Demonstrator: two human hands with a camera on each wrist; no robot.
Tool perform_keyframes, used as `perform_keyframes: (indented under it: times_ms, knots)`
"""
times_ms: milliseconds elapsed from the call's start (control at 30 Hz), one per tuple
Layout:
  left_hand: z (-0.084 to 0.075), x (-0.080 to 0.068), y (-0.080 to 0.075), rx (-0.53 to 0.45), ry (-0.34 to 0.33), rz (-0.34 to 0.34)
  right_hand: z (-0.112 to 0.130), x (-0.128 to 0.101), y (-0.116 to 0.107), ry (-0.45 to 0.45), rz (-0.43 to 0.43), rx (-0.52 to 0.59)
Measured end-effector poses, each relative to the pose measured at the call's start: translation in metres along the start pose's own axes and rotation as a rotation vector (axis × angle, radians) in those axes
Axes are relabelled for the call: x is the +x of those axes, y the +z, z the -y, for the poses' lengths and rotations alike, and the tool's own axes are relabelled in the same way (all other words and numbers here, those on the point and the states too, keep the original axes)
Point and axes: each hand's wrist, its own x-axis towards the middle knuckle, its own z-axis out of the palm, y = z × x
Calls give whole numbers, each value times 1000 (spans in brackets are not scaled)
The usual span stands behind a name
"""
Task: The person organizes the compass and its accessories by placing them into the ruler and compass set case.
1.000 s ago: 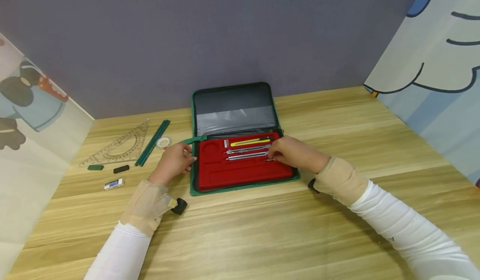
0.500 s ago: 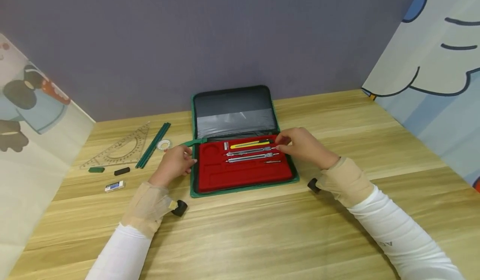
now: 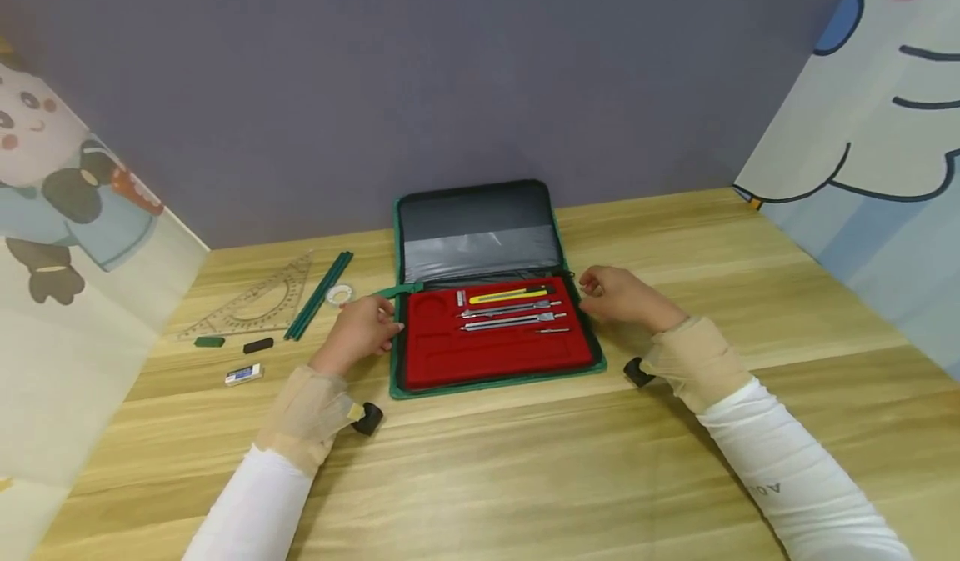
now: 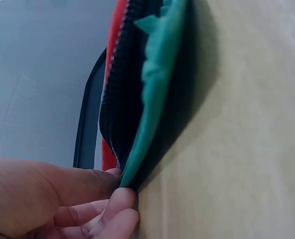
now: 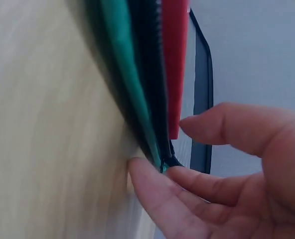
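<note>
A green zip case (image 3: 498, 383) lies unfolded on the table, its red insert (image 3: 495, 357) bearing a yellow utility knife (image 3: 510, 296), a small sharpener (image 3: 461, 298), two silver compasses (image 3: 513, 321) and a thin metal piece (image 3: 552, 330). My left hand (image 3: 358, 332) is at the case's left side; in the left wrist view its thumb and finger pinch the green edge (image 4: 152, 107). Beside the right edge is my right hand (image 3: 618, 296). In the right wrist view its thumb (image 5: 202, 124) is near the insert's corner, with fingers spread around the case's edge and a gap between.
Left of the case lie a clear set square (image 3: 255, 303), dark green pencils (image 3: 318, 294), a white tape roll (image 3: 339, 294), a green block (image 3: 209, 342), a black block (image 3: 258, 345) and an eraser (image 3: 244, 374). A grey wall (image 3: 480, 86) stands behind the case.
My right hand has moved from the thin metal piece in the insert, up and rightward, to the case's right edge. The left hand stays at the left edge. The head view has shifted slightly.
</note>
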Motion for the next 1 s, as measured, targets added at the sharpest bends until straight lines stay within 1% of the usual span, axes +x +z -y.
perform_keyframes:
  times_ms: [100, 233, 333, 500, 633, 733, 867, 933, 1000]
  knots:
    - [-1, 1, 1, 3, -6, -4, -1, 3, 3, 11, 17, 46]
    - [-6, 5, 5, 13, 6, 0, -5, 1, 4, 49, -1, 66]
    - [-8, 7, 7, 14, 13, -8, -8, 1, 3, 59, -13, 67]
    - [-6, 4, 10, -9, -11, -17, -12, 5, 0, 59, 21, 124]
    - [-8, 2, 14, -31, 1, 0, -17, 1, -4, 71, 41, 160]
    - [-11, 2, 14, -38, 16, 1, -21, 0, -7, 69, 40, 181]
    - [-12, 2, 13, -42, 15, 6, -23, 2, -9, 68, 44, 215]
    - [-11, 1, 9, -8, 18, -1, -24, 3, -9, 63, 49, 225]
    - [-10, 0, 1, 36, 25, -21, -25, 4, -11, 57, 55, 229]
